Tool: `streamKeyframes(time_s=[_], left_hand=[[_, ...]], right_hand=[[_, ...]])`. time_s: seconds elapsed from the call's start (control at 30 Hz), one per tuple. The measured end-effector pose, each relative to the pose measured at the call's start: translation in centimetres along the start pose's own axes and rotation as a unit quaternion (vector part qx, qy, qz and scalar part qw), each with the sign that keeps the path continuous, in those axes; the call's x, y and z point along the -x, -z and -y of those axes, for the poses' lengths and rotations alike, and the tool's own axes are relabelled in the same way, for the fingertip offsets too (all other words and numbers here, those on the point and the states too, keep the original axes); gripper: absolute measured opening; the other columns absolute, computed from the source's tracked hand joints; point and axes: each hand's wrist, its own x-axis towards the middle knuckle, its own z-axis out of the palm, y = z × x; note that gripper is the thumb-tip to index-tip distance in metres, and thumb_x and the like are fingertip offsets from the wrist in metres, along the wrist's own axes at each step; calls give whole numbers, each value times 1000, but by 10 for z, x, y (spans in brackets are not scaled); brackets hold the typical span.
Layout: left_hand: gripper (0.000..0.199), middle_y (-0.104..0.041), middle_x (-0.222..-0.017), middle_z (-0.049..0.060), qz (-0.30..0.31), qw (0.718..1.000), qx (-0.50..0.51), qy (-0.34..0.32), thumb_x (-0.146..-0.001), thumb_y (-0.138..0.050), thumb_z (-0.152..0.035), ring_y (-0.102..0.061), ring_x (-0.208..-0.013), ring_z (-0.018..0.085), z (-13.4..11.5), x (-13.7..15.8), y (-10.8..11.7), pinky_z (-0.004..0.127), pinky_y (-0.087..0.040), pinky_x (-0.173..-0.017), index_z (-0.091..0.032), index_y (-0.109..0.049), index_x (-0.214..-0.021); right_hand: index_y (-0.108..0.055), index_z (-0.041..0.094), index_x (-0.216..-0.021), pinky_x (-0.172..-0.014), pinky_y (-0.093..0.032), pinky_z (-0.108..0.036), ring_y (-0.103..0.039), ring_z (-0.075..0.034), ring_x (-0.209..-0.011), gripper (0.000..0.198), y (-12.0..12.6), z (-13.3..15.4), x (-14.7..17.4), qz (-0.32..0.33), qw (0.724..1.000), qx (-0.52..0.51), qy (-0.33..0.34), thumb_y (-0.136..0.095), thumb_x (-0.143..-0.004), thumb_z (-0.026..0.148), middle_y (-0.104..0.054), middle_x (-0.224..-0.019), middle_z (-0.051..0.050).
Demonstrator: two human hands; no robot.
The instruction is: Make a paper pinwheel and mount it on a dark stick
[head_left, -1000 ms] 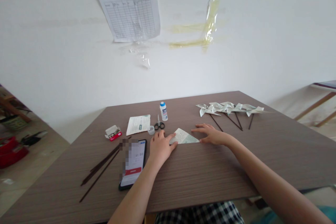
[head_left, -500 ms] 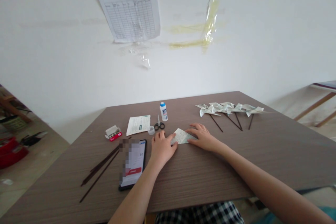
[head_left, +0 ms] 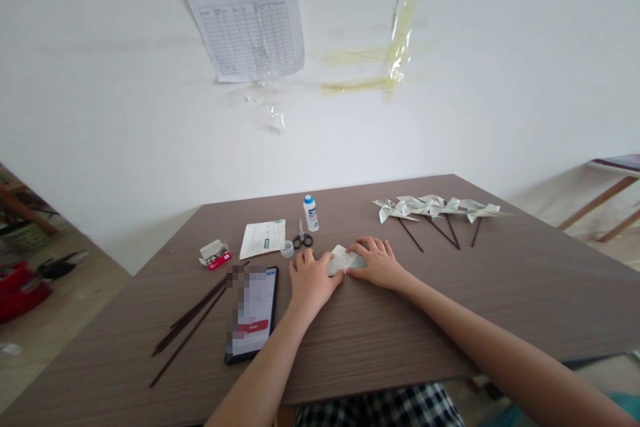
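Note:
A small piece of printed paper [head_left: 341, 258], folded at least in part, lies on the brown table between my hands. My left hand [head_left: 311, 278] grips its left side with thumb and forefinger, the other fingers resting on the tabletop. On the right side, the thumb and forefinger of my right hand [head_left: 377, 263] hold the paper, and the thumbs almost meet at its near edge. Just beyond my left hand are scissors [head_left: 303, 239] with black handles, a small roll of clear tape [head_left: 287, 249] and a white bottle [head_left: 311, 213] with a blue cap.
Several paper pinwheels [head_left: 435, 207] on brown sticks lie at the back right. To the left are a stack of paper squares [head_left: 263, 239], a small red-and-white box [head_left: 215, 255], loose brown sticks [head_left: 193, 313] and a phone [head_left: 254, 313] beside my left forearm. A wall rises behind the table.
My right hand has shifted left, closer to my left hand, and its thumb has come to the paper's near edge. Less of the paper's right side shows. My left thumb has moved slightly inward.

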Motion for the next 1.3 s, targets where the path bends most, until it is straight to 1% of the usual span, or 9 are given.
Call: streamKeyframes(time_s=[0.2, 0.33, 0.43, 0.5, 0.63, 0.8, 0.97, 1.1, 1.3], left_hand=[[59, -64, -172, 15, 31, 1000, 6, 3, -110, -73, -45, -58, -162, 41, 5, -2, 8, 58, -45, -135, -40, -69, -169], [55, -65, -172, 14, 38, 999, 23, -25, -112, -71, -36, -59, -163, 39, 18, -5, 9, 54, -49, -133, -38, -70, -167], [49, -66, -172, 12, 42, 997, 42, -48, -111, -71, -32, -60, -163, 36, 32, -10, 7, 53, -50, -133, -38, -75, -160], [48, -68, -171, 10, 44, 995, 57, -62, -109, -73, -28, -61, -163, 35, 41, -14, 5, 53, -51, -133, -37, -77, -156], [42, -69, -172, 11, 49, 989, 95, -99, -106, -73, -17, -62, -164, 31, 59, -21, 2, 50, -47, -138, -29, -82, -145], [40, -68, -176, 12, 55, 981, 131, -131, -105, -71, -11, -60, -167, 28, 74, -26, 0, 47, -45, -140, -27, -84, -138], [48, -62, -182, 12, 72, 975, 157, -142, -104, -68, -6, -57, -170, 27, 83, -28, 1, 47, -42, -143, -28, -85, -143], [57, -56, -186, 6, 93, 974, 149, -144, -105, -63, -5, -53, -173, 25, 86, -25, 6, 45, -38, -146, -32, -83, -150], [60, -59, -184, 3, 87, 975, 151, -142, -102, -64, -5, -54, -173, 26, 86, -23, 8, 48, -38, -146, -34, -84, -151]], right_hand=[[-70, 43, -167, -146, -21, -66, -41, -43, -175, 66, 6, -11, -6, 23, 1000, -20, -7, -79, -102, 49, -51, -185, -10], [-74, 44, -164, -144, -30, -63, -41, -45, -175, 65, 10, -27, -10, 47, 997, -51, 28, -80, -99, 44, -52, -184, -11], [-78, 42, -160, -143, -32, -65, -40, -47, -175, 63, 12, -38, -13, 52, 995, -72, 43, -82, -97, 41, -52, -184, -11], [-82, 42, -157, -143, -32, -66, -41, -47, -175, 61, 12, -45, -15, 51, 994, -80, 52, -82, -96, 40, -54, -184, -11], [-87, 39, -148, -145, -29, -67, -44, -46, -174, 56, 16, -60, -18, 55, 991, -98, 76, -84, -93, 34, -58, -183, -10], [-90, 31, -144, -146, -30, -63, -48, -44, -174, 53, 23, -78, -19, 77, 983, -138, 95, -85, -91, 31, -56, -185, -13], [-90, 31, -144, -147, -30, -62, -47, -41, -175, 53, 25, -84, -19, 90, 977, -162, 103, -83, -92, 31, -54, -187, -12], [-89, 32, -146, -147, -29, -63, -44, -41, -177, 55, 26, -86, -18, 99, 976, -166, 104, -81, -91, 29, -52, -189, -10], [-89, 32, -147, -148, -27, -62, -43, -39, -178, 58, 22, -85, -16, 86, 978, -154, 107, -75, -92, 24, -53, -188, -9]])
